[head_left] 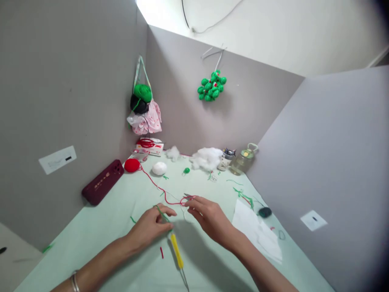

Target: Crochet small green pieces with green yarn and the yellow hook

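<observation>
My left hand [152, 224] is near the middle of the table, thumb and index finger apart, with a green yarn strand [161, 213] running over its fingers. Just below its fingertips lies a yellow-handled tool [177, 251] with a thin metal shaft. My right hand [206, 213] has its fingertips at a loop of red yarn [170, 201] and a small pointed metal thing [188, 196]; which of these it grips is too small to tell. The red strand leads back to a red yarn ball [132, 165] at the back left. A short red piece [161, 252] lies below my left hand.
A dark red phone [103, 182] leans at the left wall. White yarn [159, 168], stuffing [207, 158], a cup of pens [226, 159] and a bottle [242, 160] stand or lie behind. White paper [257, 231] and green scraps [245, 198] are on the right.
</observation>
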{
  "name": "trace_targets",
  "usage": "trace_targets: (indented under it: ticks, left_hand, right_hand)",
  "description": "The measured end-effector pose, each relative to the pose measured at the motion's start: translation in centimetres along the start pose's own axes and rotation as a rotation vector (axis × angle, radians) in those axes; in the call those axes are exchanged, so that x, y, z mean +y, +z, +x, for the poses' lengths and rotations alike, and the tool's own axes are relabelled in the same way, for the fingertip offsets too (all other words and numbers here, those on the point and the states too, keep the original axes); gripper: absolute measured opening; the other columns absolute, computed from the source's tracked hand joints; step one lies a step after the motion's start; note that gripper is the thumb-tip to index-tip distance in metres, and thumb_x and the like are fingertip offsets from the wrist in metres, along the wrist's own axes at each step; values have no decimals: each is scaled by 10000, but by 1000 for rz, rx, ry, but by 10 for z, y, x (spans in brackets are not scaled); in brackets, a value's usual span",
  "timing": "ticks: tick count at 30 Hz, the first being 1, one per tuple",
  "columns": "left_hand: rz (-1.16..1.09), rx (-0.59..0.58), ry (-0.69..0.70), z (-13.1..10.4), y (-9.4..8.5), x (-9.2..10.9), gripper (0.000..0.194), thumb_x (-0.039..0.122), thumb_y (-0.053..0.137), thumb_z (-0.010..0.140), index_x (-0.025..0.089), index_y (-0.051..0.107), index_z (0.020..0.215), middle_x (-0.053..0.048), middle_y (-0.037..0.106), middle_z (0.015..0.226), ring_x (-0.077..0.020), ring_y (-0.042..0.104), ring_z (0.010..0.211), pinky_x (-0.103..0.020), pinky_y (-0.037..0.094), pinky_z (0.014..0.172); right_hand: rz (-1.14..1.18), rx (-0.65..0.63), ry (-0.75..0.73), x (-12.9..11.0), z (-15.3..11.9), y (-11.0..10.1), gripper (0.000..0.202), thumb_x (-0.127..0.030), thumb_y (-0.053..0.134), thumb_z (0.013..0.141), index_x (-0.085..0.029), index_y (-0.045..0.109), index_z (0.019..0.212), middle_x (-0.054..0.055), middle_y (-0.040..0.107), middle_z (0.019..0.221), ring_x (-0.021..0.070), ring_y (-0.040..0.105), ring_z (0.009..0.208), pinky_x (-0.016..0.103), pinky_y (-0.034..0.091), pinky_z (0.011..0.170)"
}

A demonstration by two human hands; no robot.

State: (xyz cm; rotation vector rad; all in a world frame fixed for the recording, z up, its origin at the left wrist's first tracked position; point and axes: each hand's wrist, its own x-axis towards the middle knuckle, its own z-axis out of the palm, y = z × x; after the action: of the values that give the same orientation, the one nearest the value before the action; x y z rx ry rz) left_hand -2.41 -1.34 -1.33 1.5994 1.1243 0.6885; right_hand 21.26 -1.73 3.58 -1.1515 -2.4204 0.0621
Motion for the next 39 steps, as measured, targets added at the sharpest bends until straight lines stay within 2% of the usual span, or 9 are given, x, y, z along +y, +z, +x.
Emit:
trace_targets:
  ticks: [3,8,16,19,22,28,32,35,39]
  left_hand:
    - [162,-27,-4,1,-18,3,498,267,724,672,196,751,1164,-42,644,1008,-208,563,765,-341,419,753]
    - [348,-65,28,-1,-55,27,298,278,669,772,232,754,1054,-71,718,1071,-286,666,968,-388,462,875]
    - [278,-35,81,6,-61,21,411,277,634,829,222,726,1226,-100,734,1227,-274,694,1071,-409,502,1003]
    - [221,-19,95,9,-66,14,412,263,642,809,234,738,1209,-98,739,1230,-274,693,1100,-374,520,1001]
    - [163,-48,84,13,-73,12,418,275,679,781,254,752,1191,-95,741,1250,-286,693,1110,-350,542,965]
    - [93,-41,53,16,-79,9,364,285,669,810,249,762,1160,-91,755,1178,-278,698,1064,-339,543,928]
    - [36,72,81,19,-75,0,305,254,662,815,266,762,1103,-58,760,1077,-247,707,979,-319,543,925]
    - [-34,224,127,22,-74,-8,296,293,675,839,299,769,1119,-40,761,1016,-243,708,960,-315,545,935]
    - [-111,425,113,24,-83,-11,259,429,676,898,309,767,1108,-45,761,1076,-256,710,1009,-337,539,977]
  right_hand:
    - [111,-34,50,7,43,-15,162,-202,610,994,-227,763,1042,47,816,927,173,761,773,272,569,714]
    - [84,31,6,7,153,-46,211,-239,564,1019,-215,773,1023,15,811,802,149,737,698,253,538,695]
    - [-245,198,-98,-17,354,-77,367,-184,530,1010,-202,616,1367,144,651,1407,307,565,1346,449,492,1069]
    - [-348,167,-141,-18,413,-75,548,-45,545,932,-190,515,1460,155,536,1540,339,491,1420,484,500,1078]
    - [-425,91,-177,-13,453,-66,695,24,512,891,-221,416,1533,162,436,1627,343,594,1330,487,539,1027]
    - [-507,36,-180,5,477,-50,638,-13,446,900,-170,420,1518,212,526,1509,390,673,1216,553,522,1007]
    - [-372,243,-223,18,464,-55,694,-98,524,894,-202,351,1557,147,415,1626,387,623,1294,537,529,1032]
    - [-59,472,-233,25,436,-57,677,-212,544,946,-189,292,1574,123,411,1636,322,579,1363,449,566,1033]
    - [381,503,-241,33,361,-42,728,-392,696,909,-254,358,1539,87,503,1567,257,699,1171,395,639,943]
